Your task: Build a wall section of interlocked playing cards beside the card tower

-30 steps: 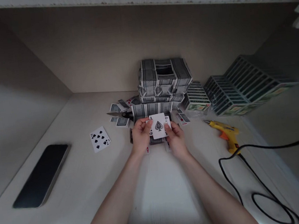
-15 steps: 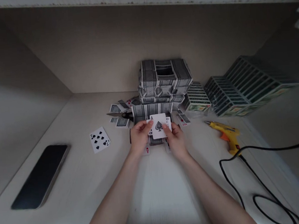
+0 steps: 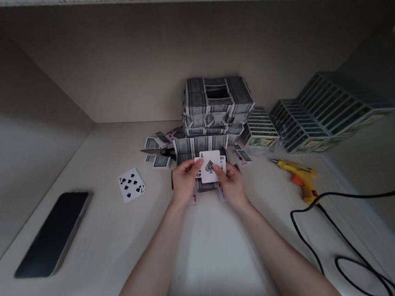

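Both my hands pinch playing cards point(image 3: 211, 174) in front of me, an ace of spades on top and a queen showing behind its edges. My left hand point(image 3: 185, 179) grips the left side with its thumb on the face. On the right side, my right hand point(image 3: 232, 183) presses its thumb over the ace. Just behind the hands stands a structure built of patterned cards point(image 3: 217, 106), with an opening in its top. Its lower front part is partly hidden by my hands. A red ace point(image 3: 194, 198) peeks out beneath my left hand.
Left of the structure lie scissors point(image 3: 152, 151) and loose face-down cards point(image 3: 161, 162). Farther left are a seven of spades point(image 3: 131, 184) and a phone point(image 3: 54, 234). A yellow glue gun point(image 3: 301, 180) with a black cable point(image 3: 298, 229) lies right, before striped boxes point(image 3: 320, 113).
The ace of spades has shifted very slightly to the right over the queen. My hands keep nearly the same place and grip.
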`<state>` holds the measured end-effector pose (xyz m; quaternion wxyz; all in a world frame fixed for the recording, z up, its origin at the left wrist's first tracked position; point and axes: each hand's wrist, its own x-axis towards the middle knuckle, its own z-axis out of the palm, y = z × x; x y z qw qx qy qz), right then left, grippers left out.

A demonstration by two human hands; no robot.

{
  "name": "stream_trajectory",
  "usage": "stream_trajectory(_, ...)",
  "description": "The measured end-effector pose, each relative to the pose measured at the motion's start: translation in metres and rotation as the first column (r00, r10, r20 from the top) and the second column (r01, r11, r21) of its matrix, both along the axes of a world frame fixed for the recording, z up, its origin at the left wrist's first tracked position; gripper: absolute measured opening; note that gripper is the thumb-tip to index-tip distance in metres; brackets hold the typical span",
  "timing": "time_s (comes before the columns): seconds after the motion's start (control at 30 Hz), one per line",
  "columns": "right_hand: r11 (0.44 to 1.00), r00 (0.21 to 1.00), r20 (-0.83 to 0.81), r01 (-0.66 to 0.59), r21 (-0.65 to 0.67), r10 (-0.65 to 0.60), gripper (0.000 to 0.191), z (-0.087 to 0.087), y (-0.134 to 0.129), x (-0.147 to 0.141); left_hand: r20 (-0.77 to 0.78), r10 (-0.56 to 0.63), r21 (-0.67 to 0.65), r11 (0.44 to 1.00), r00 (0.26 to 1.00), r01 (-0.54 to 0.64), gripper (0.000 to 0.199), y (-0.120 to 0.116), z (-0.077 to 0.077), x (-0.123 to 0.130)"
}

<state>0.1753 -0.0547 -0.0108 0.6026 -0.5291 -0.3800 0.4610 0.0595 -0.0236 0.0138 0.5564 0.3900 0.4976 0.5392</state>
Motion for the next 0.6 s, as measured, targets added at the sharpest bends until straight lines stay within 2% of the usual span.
stream_trajectory(0.47,1.000,0.999,-0.036,0.013,-0.016,-0.013,0.028,0.0062,0.0005,-0.0023,-0.011,0.005,0.022,1.000,1.000,-0.005,0.025,-0.0002,-0.0024,0.0007)
stream_trajectory(0.6,1.000,0.997,-0.075,0.013,-0.026,-0.015,0.029,0.0068,0.0005,-0.0026,0.057,0.011,0.006,1.000,0.998,-0.012,0.024,-0.0009,-0.0020,-0.0005)
